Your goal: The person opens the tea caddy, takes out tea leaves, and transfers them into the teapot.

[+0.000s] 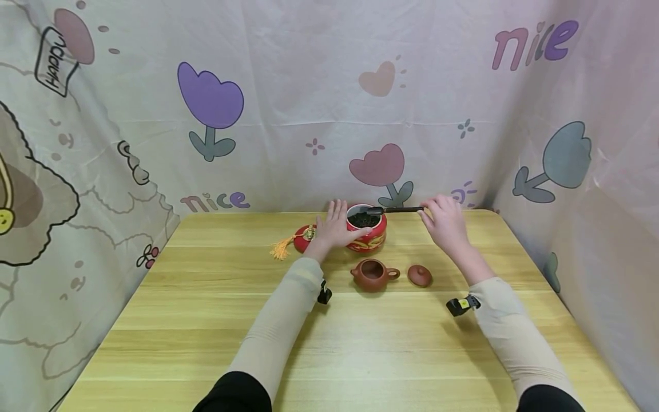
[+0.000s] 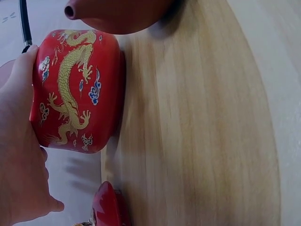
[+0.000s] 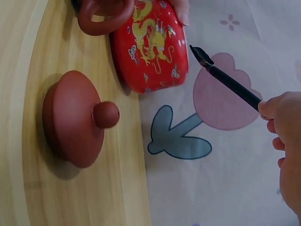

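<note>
A red jar (image 1: 368, 240) with a golden dragon pattern stands upright at the back of the table, with dark tea leaves (image 1: 363, 220) inside. My left hand (image 1: 337, 228) rests against its left side, fingers straight and thumb laid across the front near the rim. In my right hand (image 1: 447, 222), a black tea scoop (image 1: 404, 210) is pinched by the handle end. The scoop lies nearly level over the jar's opening in the head view; its dark tip (image 3: 201, 55) appears just above the rim in the right wrist view.
A brown clay teapot (image 1: 372, 276) without its lid stands in front of the jar. The teapot lid (image 1: 419, 276) lies to its right. The red jar lid (image 1: 304, 238) with an orange tassel (image 1: 281, 248) is beside my left hand. A printed curtain (image 1: 293, 86) hangs behind the table.
</note>
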`<action>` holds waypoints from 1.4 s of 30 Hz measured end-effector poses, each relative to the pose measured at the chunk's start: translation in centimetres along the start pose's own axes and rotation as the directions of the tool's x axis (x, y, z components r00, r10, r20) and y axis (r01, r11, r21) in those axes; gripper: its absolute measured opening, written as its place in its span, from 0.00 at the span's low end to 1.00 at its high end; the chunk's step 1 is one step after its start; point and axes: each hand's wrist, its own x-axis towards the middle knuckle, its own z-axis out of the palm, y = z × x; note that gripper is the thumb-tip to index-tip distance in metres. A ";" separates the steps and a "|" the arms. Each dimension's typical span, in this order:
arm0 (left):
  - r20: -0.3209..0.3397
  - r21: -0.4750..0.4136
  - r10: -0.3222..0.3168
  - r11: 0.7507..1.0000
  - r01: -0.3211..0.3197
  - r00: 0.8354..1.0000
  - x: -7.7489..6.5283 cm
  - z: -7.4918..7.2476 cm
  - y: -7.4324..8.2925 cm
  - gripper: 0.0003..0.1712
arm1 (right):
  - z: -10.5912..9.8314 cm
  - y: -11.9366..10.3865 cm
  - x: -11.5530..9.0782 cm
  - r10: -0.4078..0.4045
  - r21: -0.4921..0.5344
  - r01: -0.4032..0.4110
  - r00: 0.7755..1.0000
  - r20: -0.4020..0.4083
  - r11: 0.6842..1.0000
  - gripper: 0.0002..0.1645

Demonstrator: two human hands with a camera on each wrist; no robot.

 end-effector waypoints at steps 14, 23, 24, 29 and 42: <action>0.003 -0.027 0.004 1.000 -0.004 1.000 -0.3 0.2 0.0 0.69 | 3.0 -0.8 0.8 -0.204 -0.104 0.200 0.979 -0.022 0.974 0.12; 0.001 -0.020 0.004 1.000 -0.004 1.000 -0.3 0.1 0.1 0.69 | 4.4 -2.1 1.4 -0.338 -0.250 0.325 0.941 -0.010 0.912 0.09; 0.000 -0.020 0.004 1.000 -0.004 1.000 -0.3 0.1 0.1 0.69 | 4.5 -2.2 1.5 -0.350 -0.262 0.336 0.937 -0.008 0.905 0.09; 0.002 -0.028 -0.001 1.000 0.001 1.000 -0.3 0.1 0.2 0.68 | 5.2 -2.6 1.6 -0.363 -0.275 0.355 0.931 0.023 0.894 0.08; 0.011 -0.047 -0.009 0.999 0.009 1.000 -0.2 0.0 -0.1 0.69 | 5.7 -3.1 2.3 -0.030 -0.055 0.040 0.985 0.171 0.998 0.10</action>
